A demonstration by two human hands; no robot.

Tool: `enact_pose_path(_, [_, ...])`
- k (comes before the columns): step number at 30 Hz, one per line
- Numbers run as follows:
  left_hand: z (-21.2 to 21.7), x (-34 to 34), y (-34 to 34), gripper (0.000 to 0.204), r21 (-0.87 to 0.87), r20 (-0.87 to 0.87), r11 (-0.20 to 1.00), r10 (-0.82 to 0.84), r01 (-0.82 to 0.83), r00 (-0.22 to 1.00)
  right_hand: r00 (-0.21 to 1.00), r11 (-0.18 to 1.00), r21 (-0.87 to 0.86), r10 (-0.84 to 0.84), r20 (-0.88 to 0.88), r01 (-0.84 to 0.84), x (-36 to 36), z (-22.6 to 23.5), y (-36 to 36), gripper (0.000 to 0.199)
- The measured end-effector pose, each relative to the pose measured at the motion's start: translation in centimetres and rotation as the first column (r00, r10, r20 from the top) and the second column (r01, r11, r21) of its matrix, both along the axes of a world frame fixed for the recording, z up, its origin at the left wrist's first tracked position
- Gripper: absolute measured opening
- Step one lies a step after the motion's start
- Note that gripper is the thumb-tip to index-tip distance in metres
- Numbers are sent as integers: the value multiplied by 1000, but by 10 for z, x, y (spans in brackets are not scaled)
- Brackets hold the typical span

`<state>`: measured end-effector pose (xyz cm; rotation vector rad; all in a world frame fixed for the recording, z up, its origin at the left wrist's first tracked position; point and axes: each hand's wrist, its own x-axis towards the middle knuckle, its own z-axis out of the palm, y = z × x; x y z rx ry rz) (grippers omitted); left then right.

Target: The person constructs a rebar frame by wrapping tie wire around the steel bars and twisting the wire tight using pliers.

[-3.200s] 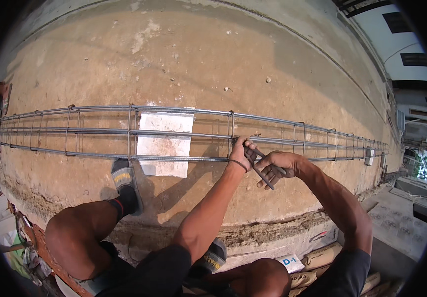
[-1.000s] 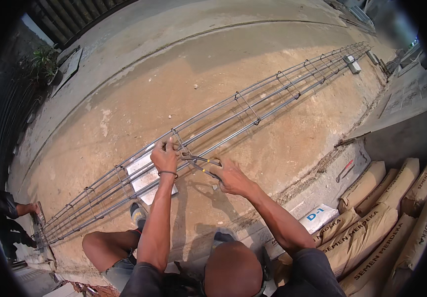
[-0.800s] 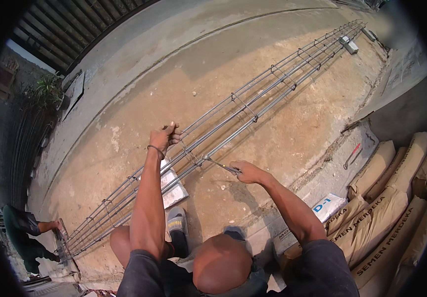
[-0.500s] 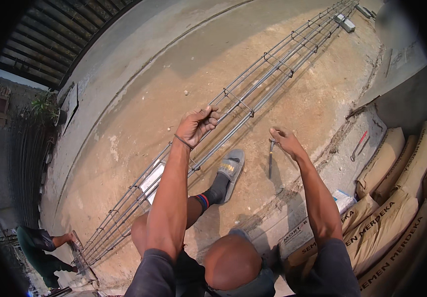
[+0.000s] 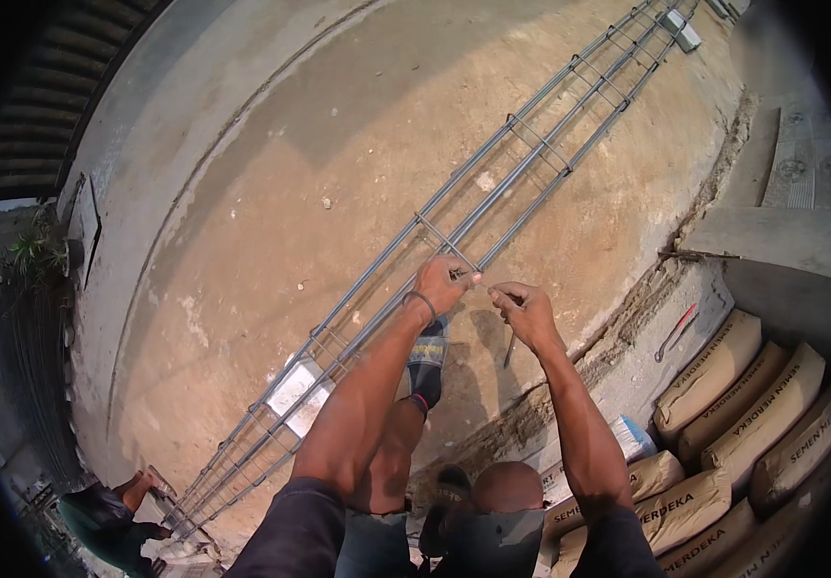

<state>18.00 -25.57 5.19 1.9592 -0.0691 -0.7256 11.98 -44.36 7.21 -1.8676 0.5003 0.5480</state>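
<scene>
A long steel rebar cage runs diagonally from lower left to upper right, its lengthwise bars joined by square stirrups. My left hand is closed in a pinch at the near bar, where a stirrup corner meets it. Whatever lies between those fingertips is too small to make out. Just right of it, my right hand is closed around a slim dark rod-like tool, which points downward. Its fingertips come close to the left ones.
A white block lies under the cage, and a grey block near its far end. Stacked brown cement bags fill the lower right. A red-handled tool lies on the ledge. Another person is at the lower left.
My left hand has come down and right to the near bar. The right hand, still with the rod-like tool, has moved left and down toward it. The view has shifted.
</scene>
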Motion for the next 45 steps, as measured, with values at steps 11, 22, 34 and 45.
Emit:
enact_pose_path(11, [-131,39,43,35,317,-366,903,399,-290,841,905,811,-487,416,89,-325,98,-143,9,14])
enact_pose_path(22, [-144,31,15,25,-76,-598,605,608,-792,522,904,881,-210,427,-38,-425,112,-143,28,8])
enact_pose_path(34, [-127,15,6,25,-64,-448,538,737,-840,506,923,921,-95,369,-105,-379,101,-126,21,8])
enact_pose_path(45, [-109,-9,-19,34,176,438,879,333,-443,835,911,914,-1,405,-72,-406,120,-107,32,16])
